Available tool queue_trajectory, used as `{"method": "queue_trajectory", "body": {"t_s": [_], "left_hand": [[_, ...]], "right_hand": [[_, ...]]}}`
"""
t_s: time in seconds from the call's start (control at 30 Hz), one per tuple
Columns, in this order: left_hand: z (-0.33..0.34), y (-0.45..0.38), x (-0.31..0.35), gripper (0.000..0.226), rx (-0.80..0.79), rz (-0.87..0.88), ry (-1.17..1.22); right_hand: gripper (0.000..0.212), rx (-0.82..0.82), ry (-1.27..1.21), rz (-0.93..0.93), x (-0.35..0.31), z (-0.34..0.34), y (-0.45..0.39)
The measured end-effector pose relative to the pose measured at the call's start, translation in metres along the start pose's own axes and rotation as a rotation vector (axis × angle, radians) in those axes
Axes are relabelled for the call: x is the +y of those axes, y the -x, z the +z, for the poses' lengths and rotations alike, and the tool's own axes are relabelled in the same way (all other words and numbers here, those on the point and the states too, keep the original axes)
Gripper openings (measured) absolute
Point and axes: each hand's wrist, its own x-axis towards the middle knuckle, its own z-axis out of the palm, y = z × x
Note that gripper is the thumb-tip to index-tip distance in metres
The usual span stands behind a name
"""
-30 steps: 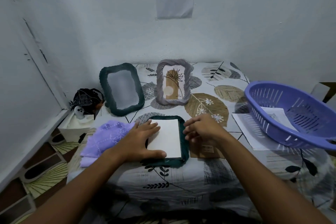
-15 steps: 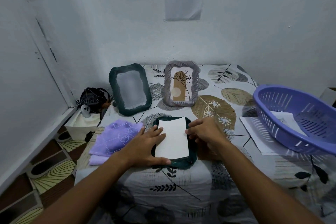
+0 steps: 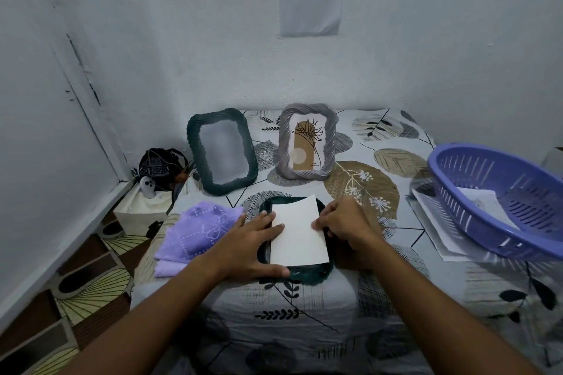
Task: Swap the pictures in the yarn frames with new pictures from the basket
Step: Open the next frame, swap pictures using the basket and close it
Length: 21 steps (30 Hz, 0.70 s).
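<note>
Seating the blank sheet in the face-down frame

Our left hand (image 3: 253, 245) pressed flat on the dark green frame (image 3: 307, 274); our right hand (image 3: 345, 222) pinched the white sheet (image 3: 300, 237) between them, to slide in squarely.

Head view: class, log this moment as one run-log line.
left hand pressing dark green frame flat | right hand pinching white sheet edge | grey frame standing | basket right

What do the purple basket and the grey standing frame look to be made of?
Purple basket: apparently moulded plastic, smooth and slightly glossy, with slotted walls. Grey standing frame: border seems wrapped in matte yarn or cord, shown by twisted, ropey ridges; its core is hidden.
</note>
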Motion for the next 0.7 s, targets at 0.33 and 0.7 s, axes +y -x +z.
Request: {"method": "queue_trajectory", "body": {"t_s": [0.33, 0.7], "left_hand": [[-0.019, -0.010, 0.025, 0.070, 0.358, -0.144, 0.328], [-0.059, -0.070, 0.110, 0.035, 0.322, -0.421, 1.441]], "right_hand": [[0.010, -0.133, -0.269, 0.130, -0.003, -0.028, 0.003], [0.009, -0.011, -0.299, 0.066, 0.000, -0.120, 0.021]]}}
